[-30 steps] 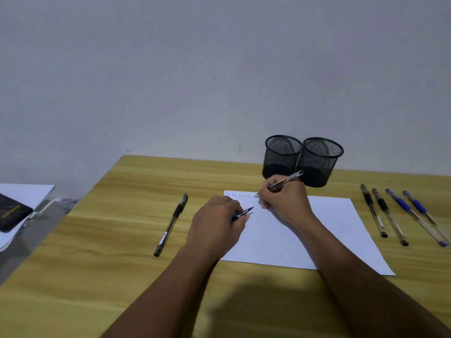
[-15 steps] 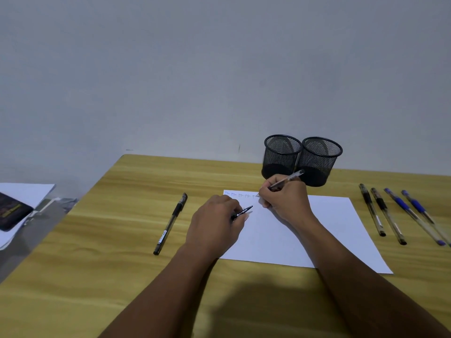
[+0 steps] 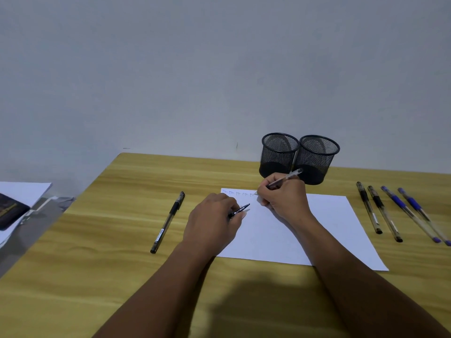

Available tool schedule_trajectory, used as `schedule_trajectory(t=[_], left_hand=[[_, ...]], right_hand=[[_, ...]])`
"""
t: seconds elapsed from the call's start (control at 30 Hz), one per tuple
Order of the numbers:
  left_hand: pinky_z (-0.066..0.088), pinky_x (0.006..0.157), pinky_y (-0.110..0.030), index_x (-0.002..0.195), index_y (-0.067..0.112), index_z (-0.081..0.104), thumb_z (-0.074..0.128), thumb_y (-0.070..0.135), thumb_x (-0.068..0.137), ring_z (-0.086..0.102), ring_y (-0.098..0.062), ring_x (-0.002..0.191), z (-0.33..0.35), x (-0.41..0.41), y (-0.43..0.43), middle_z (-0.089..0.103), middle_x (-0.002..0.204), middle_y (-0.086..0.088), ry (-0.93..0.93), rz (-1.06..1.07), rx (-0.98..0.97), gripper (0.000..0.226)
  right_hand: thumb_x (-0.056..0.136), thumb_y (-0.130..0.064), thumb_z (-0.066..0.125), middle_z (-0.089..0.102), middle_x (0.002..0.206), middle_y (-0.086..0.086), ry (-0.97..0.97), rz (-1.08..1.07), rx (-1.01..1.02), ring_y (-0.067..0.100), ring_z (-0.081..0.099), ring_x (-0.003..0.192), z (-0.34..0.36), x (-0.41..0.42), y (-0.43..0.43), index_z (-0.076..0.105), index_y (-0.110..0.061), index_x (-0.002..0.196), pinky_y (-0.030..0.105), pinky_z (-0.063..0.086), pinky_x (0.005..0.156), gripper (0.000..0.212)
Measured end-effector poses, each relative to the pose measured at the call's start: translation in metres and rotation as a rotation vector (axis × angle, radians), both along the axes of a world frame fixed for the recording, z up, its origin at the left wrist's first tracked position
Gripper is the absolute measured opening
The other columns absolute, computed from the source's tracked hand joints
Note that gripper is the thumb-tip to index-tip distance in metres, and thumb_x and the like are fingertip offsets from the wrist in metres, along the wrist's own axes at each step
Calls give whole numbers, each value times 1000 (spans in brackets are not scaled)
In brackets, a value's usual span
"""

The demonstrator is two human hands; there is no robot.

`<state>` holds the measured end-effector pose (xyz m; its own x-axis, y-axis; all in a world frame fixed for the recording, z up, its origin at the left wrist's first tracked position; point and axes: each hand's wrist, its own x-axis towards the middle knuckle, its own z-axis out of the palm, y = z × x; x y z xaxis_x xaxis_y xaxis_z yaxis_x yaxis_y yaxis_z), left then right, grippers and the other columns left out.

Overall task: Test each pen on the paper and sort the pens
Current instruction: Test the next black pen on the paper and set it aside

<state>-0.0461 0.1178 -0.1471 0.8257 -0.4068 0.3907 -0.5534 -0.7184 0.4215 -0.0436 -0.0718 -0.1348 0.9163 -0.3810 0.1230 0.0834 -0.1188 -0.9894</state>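
A white paper lies on the wooden desk, with a row of small scribbles along its top left edge. My right hand grips a clear pen with its tip on the paper at the end of that row. My left hand rests on the paper's left edge and holds a black pen cap. One black pen lies left of the paper. Two black pens and two blue pens lie to the right. Two black mesh cups stand behind the paper.
The wooden desk ends at the left, where a lower surface holds white sheets and a dark flat object. A plain wall stands right behind the cups.
The right hand has crept slightly to the right along the scribble row. The left hand and the other pens stay where they were.
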Motion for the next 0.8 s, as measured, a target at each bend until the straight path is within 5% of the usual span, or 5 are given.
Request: schedule_trajectory(t=[0.3, 0.5, 0.8], left_hand=[[52, 76, -33, 97, 25, 70, 59, 47, 93, 56, -8, 94, -1, 0, 0, 67, 96, 14, -4, -4, -4, 25], [50, 72, -31, 94, 26, 70, 60, 48, 92, 55, -9, 85, 3, 0, -1, 65, 88, 13, 37, 9, -18, 25], [49, 75, -24, 93, 25, 80, 77, 36, 85, 66, -1, 88, 40, 6, -21, 75, 91, 17, 237, -23, -396, 14]], right_hand=[[78, 11, 66, 58, 57, 24, 15, -17, -4, 23, 52, 40, -3, 2, -4, 62, 10, 71, 25, 38, 42, 8], [88, -4, 70, 60, 58, 12, -18, -101, 182, 22, 49, 44, 8, 2, -9, 63, -6, 74, 30, 40, 48, 15], [98, -4, 53, 70, 74, 18, 162, 228, 241, 21, 63, 53, 73, -44, -33, 61, -4, 91, 24, 41, 46, 11]])
